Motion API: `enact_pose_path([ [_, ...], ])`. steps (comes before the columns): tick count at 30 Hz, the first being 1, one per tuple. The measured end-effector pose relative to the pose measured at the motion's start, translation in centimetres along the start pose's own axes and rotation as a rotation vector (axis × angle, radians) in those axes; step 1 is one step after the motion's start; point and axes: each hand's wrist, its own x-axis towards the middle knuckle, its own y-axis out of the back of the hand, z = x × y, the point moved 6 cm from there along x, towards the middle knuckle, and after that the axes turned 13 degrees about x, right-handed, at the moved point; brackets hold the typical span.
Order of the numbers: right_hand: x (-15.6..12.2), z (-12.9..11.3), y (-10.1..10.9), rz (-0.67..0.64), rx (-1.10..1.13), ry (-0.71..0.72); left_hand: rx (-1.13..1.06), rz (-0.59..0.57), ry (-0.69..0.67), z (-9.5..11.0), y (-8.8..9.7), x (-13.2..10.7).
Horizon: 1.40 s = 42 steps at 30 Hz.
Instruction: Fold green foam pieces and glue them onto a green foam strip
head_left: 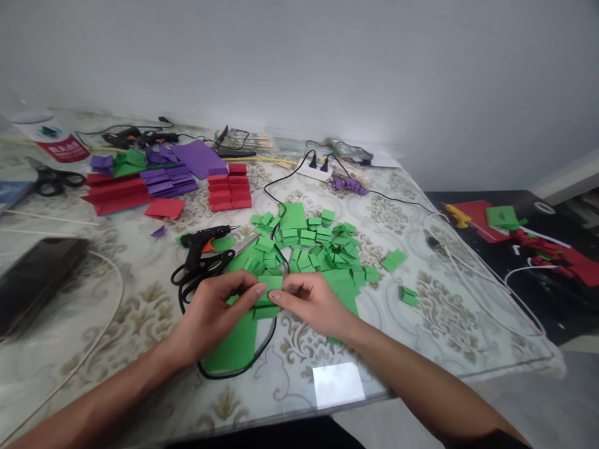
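Between both thumbs and fingers I pinch a small folded piece of green paper point(270, 284). My left hand point(216, 307) grips its left side, and my right hand point(312, 302) its right side. Just beneath lies another folded green piece point(266, 312). Larger green paper sheets point(233, 347) rest under and around my hands. Beyond them spreads a pile of small folded green pieces point(322, 240). Black-handled scissors point(206, 268) and a black glue gun point(202, 242) with an orange trigger lie beside my left hand.
A phone point(37, 280) and second scissors point(53, 178) lie at left. Folded red paper point(229, 189) and purple sheets point(199, 158) sit farther back. A white power strip point(314, 168) feeds black cords. A dark side table point(524, 293) at right holds a yellow glue gun point(457, 216).
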Motion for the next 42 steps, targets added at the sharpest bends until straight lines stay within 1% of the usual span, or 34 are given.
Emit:
enact_pose_path([
  [6,-0.1,0.0,0.1,-0.006,-0.001,0.032,0.023,0.013,-0.027,0.3,0.1,0.0],
  [12,0.0,-0.2,0.0,-0.015,0.028,-0.027,0.054,-0.001,-0.029,0.2,0.1,-0.1],
  [16,0.1,-0.1,0.1,-0.003,0.058,-0.044,0.036,-0.016,-0.018,0.0,0.0,-0.2],
  [21,0.0,-0.2,0.1,-0.013,0.065,-0.022,0.015,-0.010,-0.007,0.1,0.1,-0.2],
  [27,-0.1,-0.2,0.2,-0.007,0.096,-0.032,-0.032,-0.058,0.015,0.0,0.1,-0.3],
  [32,-0.1,-0.4,0.2,0.005,0.113,-0.047,-0.072,-0.070,0.032,-0.1,0.0,-0.3],
  [35,0.0,-0.4,0.3,0.001,0.137,-0.061,-0.120,-0.108,0.083,-0.2,-0.2,-0.2],
  [39,0.0,-0.2,0.2,-0.006,0.169,-0.073,-0.190,-0.225,0.171,-0.2,-0.7,-0.1],
  [42,-0.1,-0.1,0.1,-0.011,0.185,-0.084,-0.233,-0.281,0.178,-0.1,-0.9,0.0],
])
